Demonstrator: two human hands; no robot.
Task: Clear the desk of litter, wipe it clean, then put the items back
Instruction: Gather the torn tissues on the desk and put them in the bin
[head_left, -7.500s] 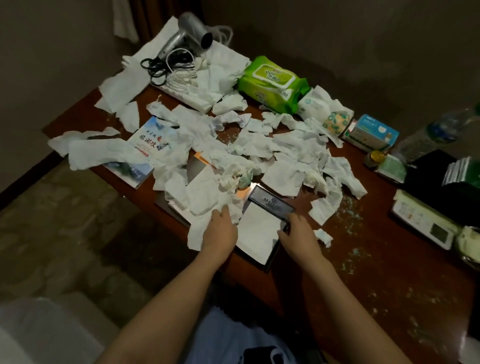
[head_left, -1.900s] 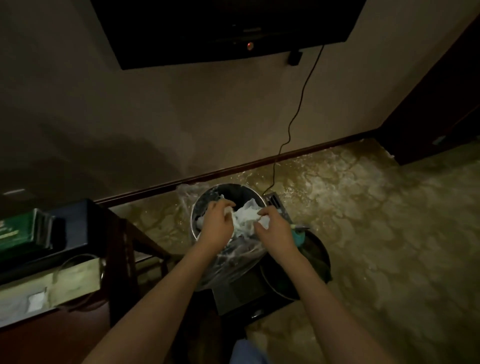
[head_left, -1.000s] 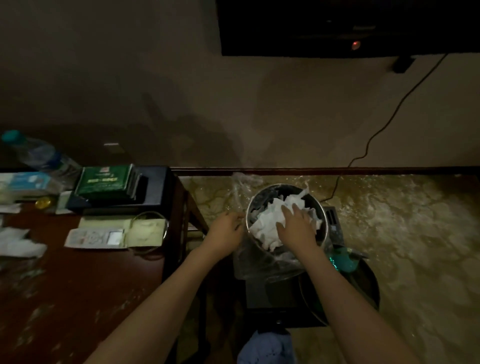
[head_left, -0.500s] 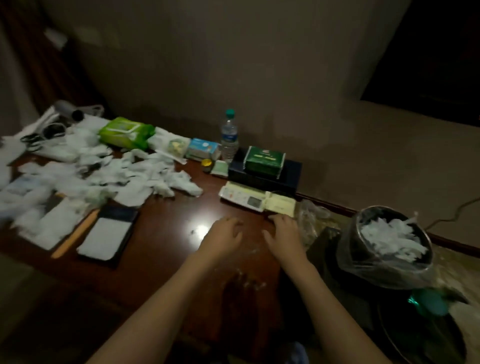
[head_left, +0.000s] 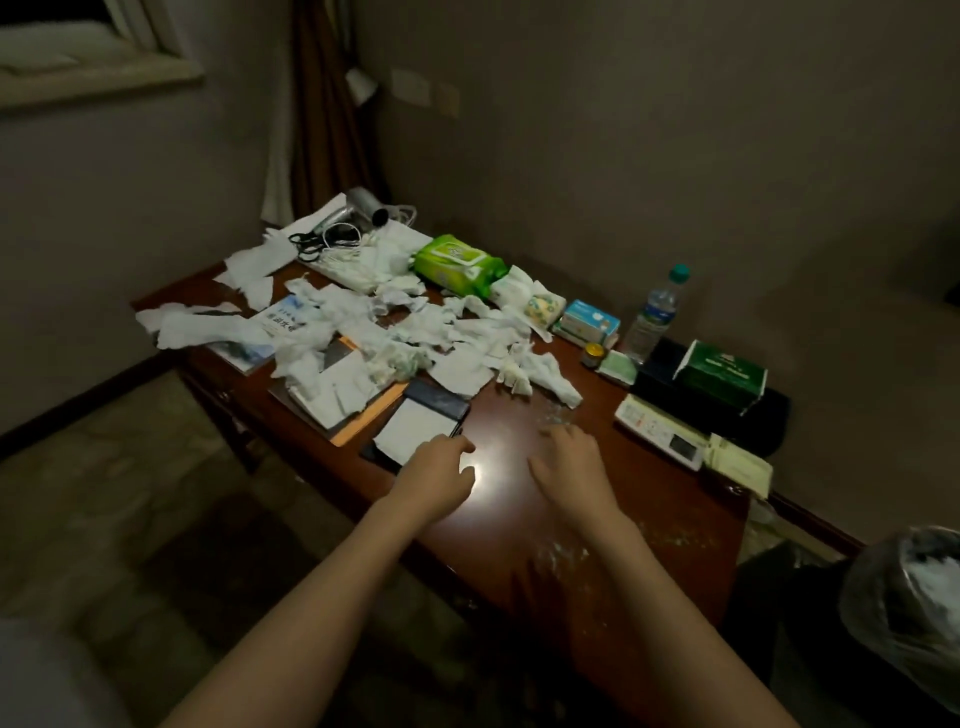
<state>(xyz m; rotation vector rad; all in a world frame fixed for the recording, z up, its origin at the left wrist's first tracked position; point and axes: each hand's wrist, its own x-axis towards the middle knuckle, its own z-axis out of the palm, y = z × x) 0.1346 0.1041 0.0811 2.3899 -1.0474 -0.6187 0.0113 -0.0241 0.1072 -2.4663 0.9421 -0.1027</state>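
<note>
A brown wooden desk (head_left: 675, 514) carries a heap of crumpled white tissues (head_left: 426, 332) over its left and middle. Both my hands hover empty over the bare front part. My left hand (head_left: 439, 475) has relaxed fingers beside a black notepad holder with white paper (head_left: 418, 428). My right hand (head_left: 569, 465) is spread, fingers pointing toward the tissues. A bin lined with a clear bag (head_left: 906, 597) holding white tissues stands on the floor at the desk's right end.
At the desk's back lie a hair dryer (head_left: 363, 210), a green wet-wipe pack (head_left: 457, 260), a blue box (head_left: 592, 319), a water bottle (head_left: 654, 312), a green box on a black tray (head_left: 722, 374) and a white remote (head_left: 662, 431). A booklet (head_left: 275, 325) lies under tissues at left.
I pushed tissues into the bin with both hands, then turned back. Both hands have come empty over the desk front, further left toward the tissue heap than half a second ago.
</note>
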